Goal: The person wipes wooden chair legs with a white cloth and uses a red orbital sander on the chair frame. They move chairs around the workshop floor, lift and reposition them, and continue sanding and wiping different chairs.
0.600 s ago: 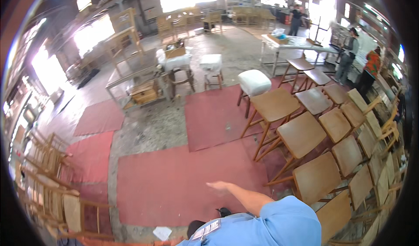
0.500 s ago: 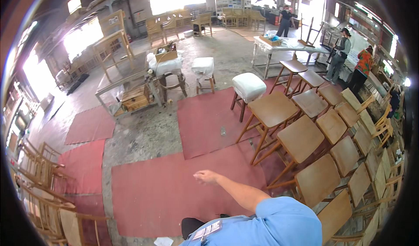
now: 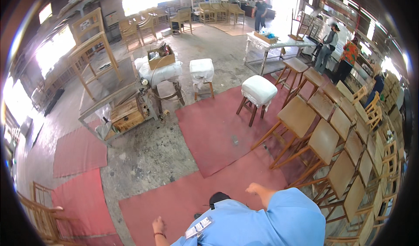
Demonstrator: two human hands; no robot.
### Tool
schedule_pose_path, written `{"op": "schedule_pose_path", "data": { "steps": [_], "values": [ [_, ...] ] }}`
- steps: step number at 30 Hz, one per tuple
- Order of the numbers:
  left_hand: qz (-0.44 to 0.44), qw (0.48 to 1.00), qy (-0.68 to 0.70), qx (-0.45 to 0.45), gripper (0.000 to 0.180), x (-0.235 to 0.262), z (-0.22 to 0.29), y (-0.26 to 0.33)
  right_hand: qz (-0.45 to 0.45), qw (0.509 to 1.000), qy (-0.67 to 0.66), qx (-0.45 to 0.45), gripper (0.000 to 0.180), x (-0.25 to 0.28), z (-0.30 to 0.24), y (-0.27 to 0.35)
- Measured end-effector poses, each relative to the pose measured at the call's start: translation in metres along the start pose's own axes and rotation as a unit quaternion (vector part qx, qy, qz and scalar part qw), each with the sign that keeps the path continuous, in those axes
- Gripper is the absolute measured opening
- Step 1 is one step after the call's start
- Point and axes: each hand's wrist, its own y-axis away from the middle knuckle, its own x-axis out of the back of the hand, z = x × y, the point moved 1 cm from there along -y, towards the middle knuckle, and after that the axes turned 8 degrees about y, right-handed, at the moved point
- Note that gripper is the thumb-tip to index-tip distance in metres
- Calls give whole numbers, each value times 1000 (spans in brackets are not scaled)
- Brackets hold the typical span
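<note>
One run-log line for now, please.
left hand: nothing visibly held; right hand: nothing visibly held; below: flat red floor mat; right: brown wooden stools

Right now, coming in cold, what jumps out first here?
The rows of brown wooden stools crowding the right side, beside a white-covered stool standing on a red floor mat near the centre. Then the blue shirt at bottom centre, the left hand and right hand either side, neither visibly holding anything.

Room above red mat point(image 3: 183, 202), stools point(image 3: 324, 134) right
</note>
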Motion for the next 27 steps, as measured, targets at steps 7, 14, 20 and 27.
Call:
{"op": "schedule_pose_path", "data": {
  "steps": [7, 14, 20, 27],
  "values": [
    [-59, 982, 52, -169, 33, -25, 285, -198, -119, 977, -171, -55, 31, 16, -129, -52],
    [-163, 700, -644, -262, 30, 6, 325, -351, 141, 977, 41, 155, 27, 237, -340, -253],
    [-180, 910, -372, -42, 28, -35, 395, -452, 212, 919, -240, 232, 46, 483, -559, -279],
    [-188, 943, -270, -54, 29, 29, 522, -629, 189, 931, -278, 140, 42, 547, -687, -308]
  ]
}}
